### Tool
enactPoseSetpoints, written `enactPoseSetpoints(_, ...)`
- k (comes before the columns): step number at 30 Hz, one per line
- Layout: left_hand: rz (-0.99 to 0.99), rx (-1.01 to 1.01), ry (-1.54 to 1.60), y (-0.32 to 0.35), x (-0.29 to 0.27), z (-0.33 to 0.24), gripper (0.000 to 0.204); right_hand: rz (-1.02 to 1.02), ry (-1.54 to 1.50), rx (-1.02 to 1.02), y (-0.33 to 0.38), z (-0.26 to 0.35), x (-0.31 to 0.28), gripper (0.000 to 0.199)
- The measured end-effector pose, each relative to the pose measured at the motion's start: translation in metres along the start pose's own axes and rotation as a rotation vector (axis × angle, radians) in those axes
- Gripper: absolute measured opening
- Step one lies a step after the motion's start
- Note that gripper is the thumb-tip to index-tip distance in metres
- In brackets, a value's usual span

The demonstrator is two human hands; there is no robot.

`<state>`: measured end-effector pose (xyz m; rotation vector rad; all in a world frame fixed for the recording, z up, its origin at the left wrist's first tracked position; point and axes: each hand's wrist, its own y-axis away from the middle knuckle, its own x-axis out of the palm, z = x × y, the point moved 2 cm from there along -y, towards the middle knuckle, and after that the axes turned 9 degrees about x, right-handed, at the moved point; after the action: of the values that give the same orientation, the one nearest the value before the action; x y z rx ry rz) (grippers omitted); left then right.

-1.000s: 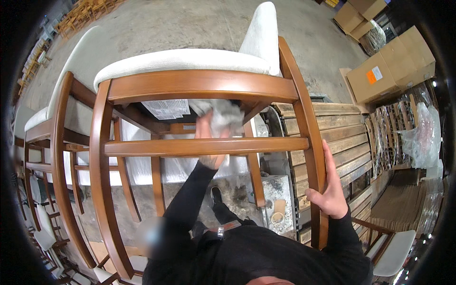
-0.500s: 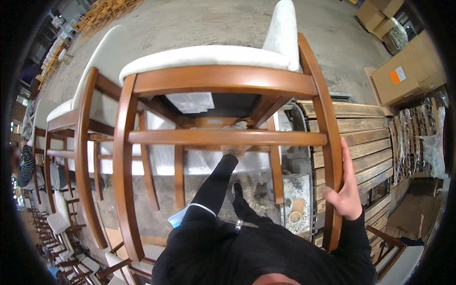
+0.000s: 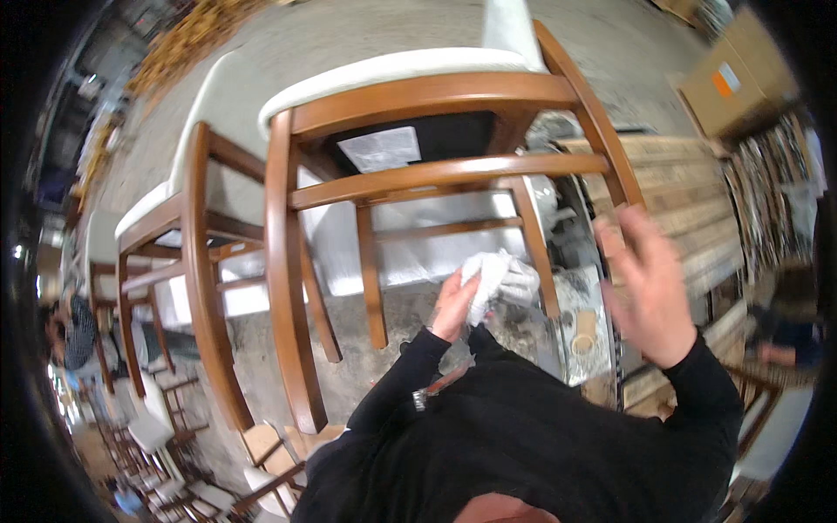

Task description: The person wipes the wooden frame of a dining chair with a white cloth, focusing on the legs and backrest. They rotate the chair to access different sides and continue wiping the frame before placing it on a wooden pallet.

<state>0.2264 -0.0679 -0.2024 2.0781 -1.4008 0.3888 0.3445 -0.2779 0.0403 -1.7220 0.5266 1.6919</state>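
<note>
From afar I watch the left hand [image 3: 452, 305], closed on a bunched white cloth [image 3: 501, 283], below the wooden chair [image 3: 436, 94] and its crosswise rail [image 3: 449, 178]; the right hand [image 3: 652, 292], fingers parted, is nearer its slanting right-hand leg [image 3: 602, 131], contact unclear.

A cardboard box [image 3: 757, 74] stands far right, beyond wooden slats [image 3: 680, 179]. Blurred orange-brown wooden furniture [image 3: 192, 39] stands far left.

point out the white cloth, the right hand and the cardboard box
White cloth [image 3: 495, 277]: head view, crumpled middle.
Right hand [image 3: 652, 295]: head view, middle of the hand.
Cardboard box [image 3: 743, 91]: head view, a visible side.
</note>
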Motion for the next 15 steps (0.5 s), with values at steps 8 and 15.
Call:
enactPoseSetpoints(8, 0.063, -0.105, 0.122, 0.061, -0.037, 0.009, 0.046, 0.378, -0.844, 0.361, 0.087, 0.135, 0.178, 0.097)
enactPoseSetpoints(15, 0.006, 0.067, -0.218, 0.139, -0.110, -0.072, 0.064, 0.277, -1.465, 0.518, -0.002, 0.167, 0.263, 0.064)
